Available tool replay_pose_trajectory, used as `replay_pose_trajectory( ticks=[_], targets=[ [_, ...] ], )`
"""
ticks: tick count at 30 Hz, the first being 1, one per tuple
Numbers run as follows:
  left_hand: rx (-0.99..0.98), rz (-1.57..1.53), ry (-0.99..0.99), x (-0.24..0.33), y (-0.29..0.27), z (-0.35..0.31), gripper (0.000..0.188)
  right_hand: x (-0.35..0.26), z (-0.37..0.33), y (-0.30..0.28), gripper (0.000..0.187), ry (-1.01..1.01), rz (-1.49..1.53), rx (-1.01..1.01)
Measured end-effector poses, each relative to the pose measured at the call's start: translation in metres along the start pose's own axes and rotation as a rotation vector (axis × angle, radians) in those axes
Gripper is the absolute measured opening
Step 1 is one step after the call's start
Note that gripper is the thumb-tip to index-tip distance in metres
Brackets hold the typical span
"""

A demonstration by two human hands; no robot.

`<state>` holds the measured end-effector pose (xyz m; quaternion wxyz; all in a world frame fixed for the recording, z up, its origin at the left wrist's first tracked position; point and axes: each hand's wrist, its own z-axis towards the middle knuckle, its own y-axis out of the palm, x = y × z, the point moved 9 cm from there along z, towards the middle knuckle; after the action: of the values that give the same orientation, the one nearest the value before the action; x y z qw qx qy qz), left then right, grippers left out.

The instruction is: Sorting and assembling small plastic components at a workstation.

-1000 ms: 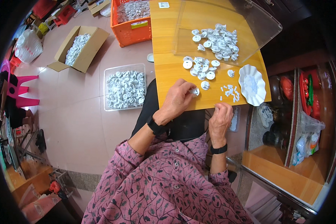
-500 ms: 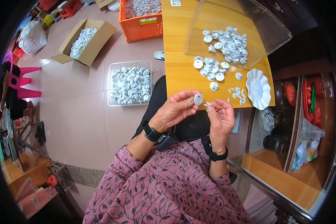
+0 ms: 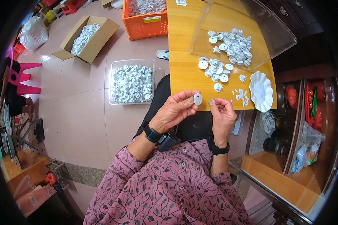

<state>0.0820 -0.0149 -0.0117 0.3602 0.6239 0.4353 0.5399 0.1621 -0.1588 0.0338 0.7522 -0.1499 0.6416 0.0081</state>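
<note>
My left hand (image 3: pixel 176 108) pinches a round white plastic disc (image 3: pixel 198 99) between thumb and fingers, its flat face turned toward the right. Just to the right, my right hand (image 3: pixel 223 115) is closed with the fingertips around a small white plastic pin (image 3: pixel 213 101). A short gap separates pin and disc. On the wooden table (image 3: pixel 182 67) beyond my hands lies a group of similar discs (image 3: pixel 216 70). A scatter of small pins (image 3: pixel 241 97) lies beside a white scalloped dish (image 3: pixel 261 92), which holds more tiny pieces.
A clear plastic tray (image 3: pixel 278 48) with a heap of discs sits at the table's far side. On the floor to the left are a clear bin (image 3: pixel 112 99) full of white parts, a cardboard box (image 3: pixel 101 43) and an orange crate (image 3: pixel 145 30). An open cabinet (image 3: pixel 278 187) stands at right.
My right hand and its pin have drawn slightly away from the disc, widening the gap. The disc has shifted slightly left, and the whole view has moved a little.
</note>
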Motion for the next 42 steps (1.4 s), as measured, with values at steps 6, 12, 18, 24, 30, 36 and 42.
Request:
replay_pose_trajectory(
  ticks=[6,12,18,24,30,36,42],
  targets=[
    [-0.005,-0.053,-0.006,-0.003,-0.005,0.0,0.035,-0.007,0.002,0.005,0.008,-0.054,-0.157,-0.019],
    [-0.008,-0.045,-0.008,-0.003,-0.003,0.001,0.037,0.004,0.004,0.004,0.011,-0.005,-0.157,-0.005],
    [-0.013,-0.045,-0.001,-0.001,-0.002,0.001,0.041,0.016,0.006,0.002,0.016,0.079,-0.062,0.006],
    [-0.008,-0.039,-0.005,-0.002,-0.005,0.0,0.041,-0.007,-0.001,0.005,0.019,0.079,0.044,0.006],
    [-0.034,-0.053,0.004,-0.003,-0.003,0.0,0.04,-0.041,-0.013,0.014,0.023,-0.056,0.0,-0.016],
    [-0.085,-0.079,0.014,-0.004,-0.001,-0.002,0.038,-0.065,-0.02,0.022,0.025,-0.182,-0.141,-0.026],
    [-0.052,-0.074,0.035,-0.004,-0.001,-0.002,0.036,-0.072,-0.022,0.027,0.025,-0.211,-0.217,-0.047]
  ],
)
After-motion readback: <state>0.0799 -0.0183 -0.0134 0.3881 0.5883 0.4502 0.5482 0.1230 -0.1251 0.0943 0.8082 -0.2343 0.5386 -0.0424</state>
